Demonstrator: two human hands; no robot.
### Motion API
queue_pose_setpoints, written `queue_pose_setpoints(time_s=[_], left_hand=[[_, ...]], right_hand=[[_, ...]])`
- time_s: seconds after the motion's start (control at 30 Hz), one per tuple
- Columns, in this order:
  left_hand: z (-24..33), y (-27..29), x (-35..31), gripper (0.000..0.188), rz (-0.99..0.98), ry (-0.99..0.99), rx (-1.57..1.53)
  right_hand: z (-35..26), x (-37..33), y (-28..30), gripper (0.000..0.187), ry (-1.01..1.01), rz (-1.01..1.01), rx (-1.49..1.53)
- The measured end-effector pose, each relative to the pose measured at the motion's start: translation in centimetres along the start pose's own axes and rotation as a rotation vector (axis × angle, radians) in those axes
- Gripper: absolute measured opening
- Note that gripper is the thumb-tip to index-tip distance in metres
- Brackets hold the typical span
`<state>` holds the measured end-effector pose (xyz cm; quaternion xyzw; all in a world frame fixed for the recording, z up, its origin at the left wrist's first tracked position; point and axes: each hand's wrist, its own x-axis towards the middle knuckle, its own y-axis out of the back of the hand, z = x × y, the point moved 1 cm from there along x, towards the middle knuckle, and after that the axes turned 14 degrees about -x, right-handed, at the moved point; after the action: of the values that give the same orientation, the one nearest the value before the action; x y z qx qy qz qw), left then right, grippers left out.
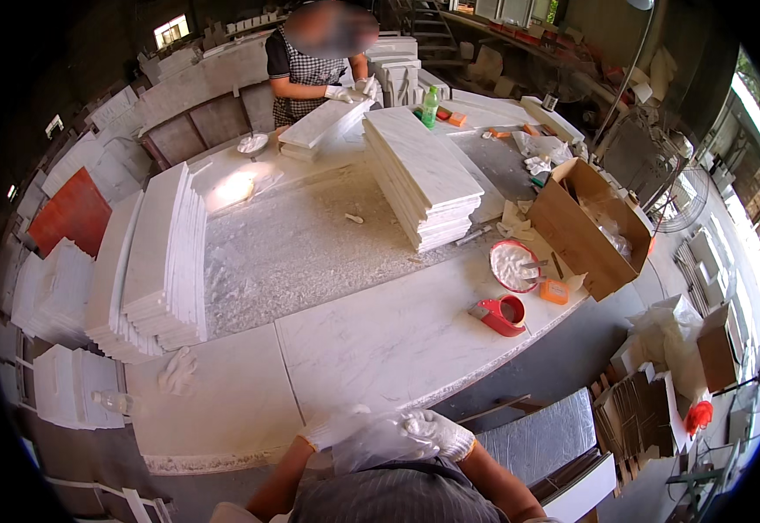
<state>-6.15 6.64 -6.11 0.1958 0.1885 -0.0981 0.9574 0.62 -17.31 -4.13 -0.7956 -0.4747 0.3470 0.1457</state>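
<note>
Both my hands wear white knit gloves and are close to my body, at the near edge of the white marble slab (362, 349). Between them hangs a crumpled clear plastic bag (378, 444). My left hand (334, 427) grips its left side, the fingers partly covered by the film. On the other side, my right hand (439, 434) has its fingers curled on the plastic. A crumpled white glove (178, 371) lies on the slab to the left. Farther right are a red tape dispenser (500, 315), a red-rimmed bowl of white paste (512, 266) and an orange block (555, 292).
Stacks of white stone slabs stand on the table at centre (423, 166) and left (166, 261). An open cardboard box (591, 227) sits at the right edge. Across the table a gloved person (310, 87) handles slabs. A green bottle (430, 106) stands behind the centre stack.
</note>
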Motion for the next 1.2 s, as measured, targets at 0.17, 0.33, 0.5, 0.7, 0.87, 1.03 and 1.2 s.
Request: queue_pose_setpoints(time_s=[0.17,0.33,0.5,0.7,0.87,1.03,1.2], left_hand=[[-1.2,4.9,2.5,0.036,0.117,0.044,-0.014],[-2.3,5.6,4.4,0.035,0.144,0.023,-0.088],[0.8,5.1,5.9,0.033,0.075,0.237,0.142],[-2.0,3.3,7.0,0.031,0.322,0.164,-0.106],[4.0,2.0,11.8,0.027,0.462,0.181,-0.3],[16.5,4.2,22.0,0.029,0.56,-0.161,0.202],[26.8,4.8,33.5,0.043,0.432,-0.478,0.732]], right_hand=[[-0.4,2.2,0.7,0.021,-0.022,-0.101,0.04],[-1.7,4.7,2.7,0.021,-0.032,-0.079,-0.007],[-1.2,7.8,7.0,0.028,-0.07,-0.139,-0.057],[-2.2,10.1,13.1,0.028,-0.264,-0.242,-0.09],[-6.8,7.6,16.3,0.031,-0.296,-0.327,-0.123],[-9.4,5.5,20.1,0.034,-0.338,-0.332,-0.243],[-11.4,4.7,23.1,0.038,-0.426,-0.351,-0.141]])
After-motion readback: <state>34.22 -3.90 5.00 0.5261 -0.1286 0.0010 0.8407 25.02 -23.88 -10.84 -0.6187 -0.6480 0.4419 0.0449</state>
